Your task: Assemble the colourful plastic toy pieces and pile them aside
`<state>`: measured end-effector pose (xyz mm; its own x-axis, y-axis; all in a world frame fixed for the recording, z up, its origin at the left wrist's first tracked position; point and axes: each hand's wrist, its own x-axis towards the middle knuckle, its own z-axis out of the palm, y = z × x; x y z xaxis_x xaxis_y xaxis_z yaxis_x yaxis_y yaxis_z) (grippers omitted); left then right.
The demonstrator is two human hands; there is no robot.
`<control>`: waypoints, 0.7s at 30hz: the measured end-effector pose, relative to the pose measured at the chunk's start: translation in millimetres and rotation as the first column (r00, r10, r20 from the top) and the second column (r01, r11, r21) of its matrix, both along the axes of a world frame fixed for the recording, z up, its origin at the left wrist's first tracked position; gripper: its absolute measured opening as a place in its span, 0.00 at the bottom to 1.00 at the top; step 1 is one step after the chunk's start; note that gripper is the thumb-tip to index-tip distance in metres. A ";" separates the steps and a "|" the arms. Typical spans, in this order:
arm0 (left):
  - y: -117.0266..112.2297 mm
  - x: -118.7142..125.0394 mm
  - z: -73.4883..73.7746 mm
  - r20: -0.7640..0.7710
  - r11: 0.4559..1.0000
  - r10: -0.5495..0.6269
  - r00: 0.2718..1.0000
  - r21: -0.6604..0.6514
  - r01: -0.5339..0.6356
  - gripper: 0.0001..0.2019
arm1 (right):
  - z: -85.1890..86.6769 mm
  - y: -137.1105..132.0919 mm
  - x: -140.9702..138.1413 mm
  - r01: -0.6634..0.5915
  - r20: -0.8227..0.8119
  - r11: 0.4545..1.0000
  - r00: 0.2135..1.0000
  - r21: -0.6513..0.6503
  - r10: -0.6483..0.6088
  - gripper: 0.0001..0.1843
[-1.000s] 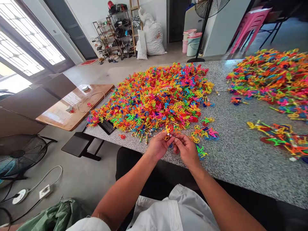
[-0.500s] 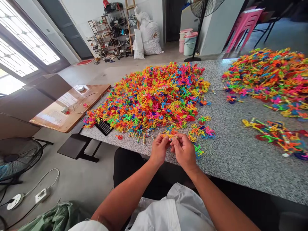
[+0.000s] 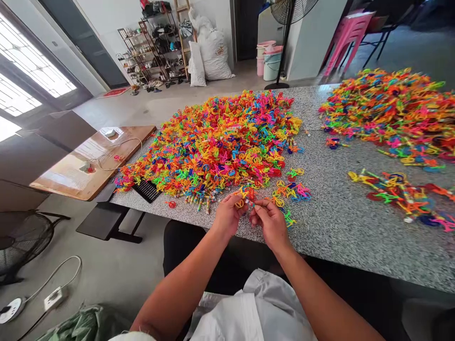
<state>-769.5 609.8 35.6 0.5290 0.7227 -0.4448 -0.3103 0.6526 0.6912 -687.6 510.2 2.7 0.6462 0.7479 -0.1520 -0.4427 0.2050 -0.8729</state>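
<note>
My left hand [image 3: 226,214] is closed, pinching a small yellow plastic piece [image 3: 242,193] with looped ends. Close beside it, my right hand [image 3: 272,222] is closed too, its thumb and forefinger pressed together on something small that the fingers mostly hide. Both hands are over the front edge of the speckled table. Just beyond them spreads a large pile of bright plastic pieces [image 3: 220,142], and some short patterned sticks [image 3: 199,201] lie along its near edge. A few loose looped pieces [image 3: 289,192] are to the right of my right hand.
A second pile [image 3: 394,113] of the same pieces lies on the right of the speckled table [image 3: 330,213], with a smaller cluster [image 3: 401,196] in front. On the left are a wooden board [image 3: 95,161], a black slotted tray [image 3: 147,190] and a floor fan [image 3: 21,241].
My hands have drawn slightly apart. The yellow piece now stands up from my left fingers and shows more clearly. The whole view has shifted a little.
</note>
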 end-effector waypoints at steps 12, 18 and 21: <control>-1.9 -1.5 -7.9 0.040 0.990 -0.137 0.990 -0.011 0.137 0.10 | 7.4 1.7 4.5 -0.026 -0.184 0.999 0.982 0.030 0.031 0.16; -3.1 -3.6 -9.3 0.059 0.980 -0.194 0.979 0.065 0.191 0.14 | 8.8 0.4 6.8 -0.075 -0.216 0.997 0.973 0.030 0.080 0.17; -6.3 -2.1 -8.1 0.035 0.976 -0.167 0.985 0.150 0.160 0.15 | 7.9 -1.5 3.5 -0.061 -0.208 0.997 0.976 0.047 0.069 0.16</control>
<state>-771.6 603.5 27.5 0.6635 0.6797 -0.3126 -0.2419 0.5903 0.7701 -684.1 508.8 10.6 0.5531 0.7954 -0.2476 -0.6284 0.2032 -0.7509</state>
